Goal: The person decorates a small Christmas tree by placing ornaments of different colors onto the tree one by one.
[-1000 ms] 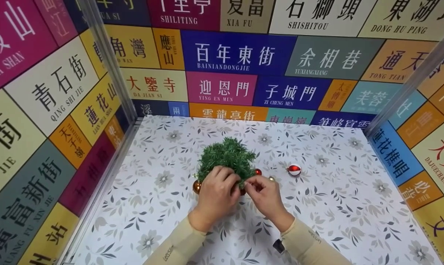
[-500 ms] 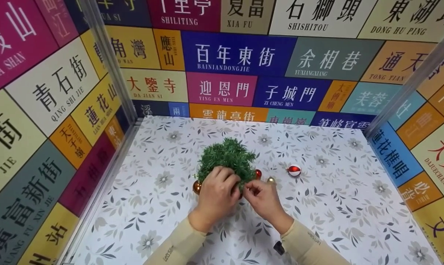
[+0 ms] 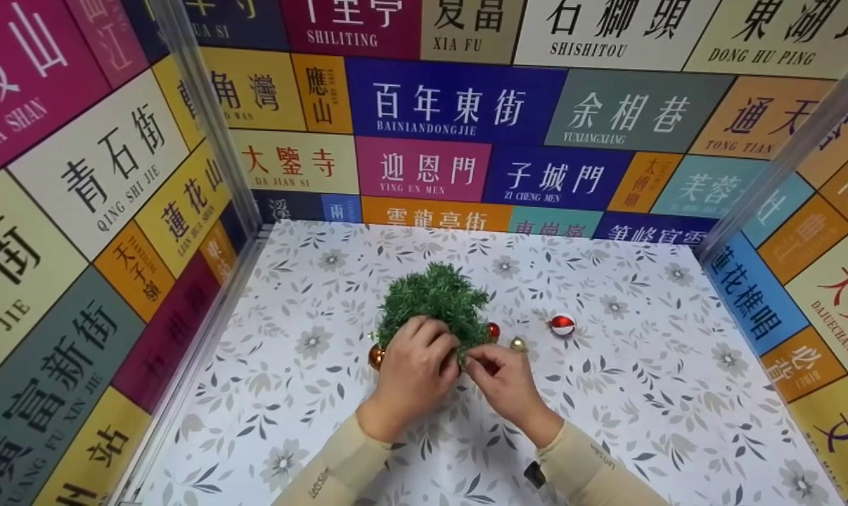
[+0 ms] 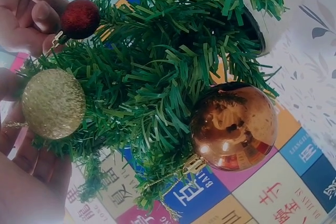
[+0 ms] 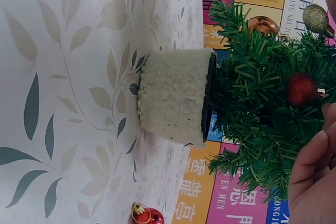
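A white, leaf-patterned tabletop [image 3: 628, 393] bears a green tree [image 3: 434, 299] in a pale pot [image 5: 176, 95] and a red-and-white ball [image 3: 562, 325].

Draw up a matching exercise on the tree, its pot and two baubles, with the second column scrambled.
Column one
1. Tree
2. Pot
3. Largest bauble in the left wrist view
4. Bauble farthest right in the head view

Column two
A. Red and white
B. Whitish, fuzzy-looking
C. Shiny copper
D. Green

Pairs: 1-D, 2-B, 3-C, 4-A
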{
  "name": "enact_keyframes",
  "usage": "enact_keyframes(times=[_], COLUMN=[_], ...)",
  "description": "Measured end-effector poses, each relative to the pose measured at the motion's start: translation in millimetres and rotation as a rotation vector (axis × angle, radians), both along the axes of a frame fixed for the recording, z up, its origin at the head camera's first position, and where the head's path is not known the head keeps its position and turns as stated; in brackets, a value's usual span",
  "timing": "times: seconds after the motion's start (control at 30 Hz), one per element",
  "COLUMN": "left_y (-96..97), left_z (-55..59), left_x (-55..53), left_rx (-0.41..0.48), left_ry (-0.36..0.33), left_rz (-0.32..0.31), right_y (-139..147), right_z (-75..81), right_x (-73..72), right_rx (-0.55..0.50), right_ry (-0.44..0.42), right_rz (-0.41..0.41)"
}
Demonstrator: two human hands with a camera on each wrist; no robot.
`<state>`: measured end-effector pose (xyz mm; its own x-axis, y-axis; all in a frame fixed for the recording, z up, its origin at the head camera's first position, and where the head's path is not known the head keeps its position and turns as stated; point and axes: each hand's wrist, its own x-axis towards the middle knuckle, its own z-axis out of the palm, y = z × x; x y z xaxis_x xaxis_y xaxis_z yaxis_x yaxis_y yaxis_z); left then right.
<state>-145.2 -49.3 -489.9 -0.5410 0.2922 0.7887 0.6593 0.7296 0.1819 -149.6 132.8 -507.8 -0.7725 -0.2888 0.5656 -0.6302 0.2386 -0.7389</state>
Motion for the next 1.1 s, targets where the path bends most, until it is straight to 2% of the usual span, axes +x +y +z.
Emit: enact_keyframes(times=[0.27,0.57,0.77,0.87,1.1], left_y=[-1.3,-3.3,-4.1,-4.5,-5.7], left_z=[1.2,1.1,1.3,1.6,3.1], left_x=[0.3,0.5,0.6,0.8,2.2], left_rx=[-0.010,-0.015,-0.013,-0.019,-0.027], left_ry=[-0.002,-0.004,-0.001,-0.008,-0.023], left_rz=[-0.006,-0.011,-0.016,-0.017,-0.020], right_y=[5.2,18.9,37.5,49.1,71.0], right_z=[1.3,-0.8,-26.4,-38.5,-50.1], right_x=[0.5,-1.1,-14.5,-21.2,-31.5], right_rx=[-0.003,0.001,0.054,0.105,0.223], right_ry=[0.114,0.152,0.158,0.133,0.054], right_rz=[-0.020,-0.040,-0.095,-0.117,-0.160])
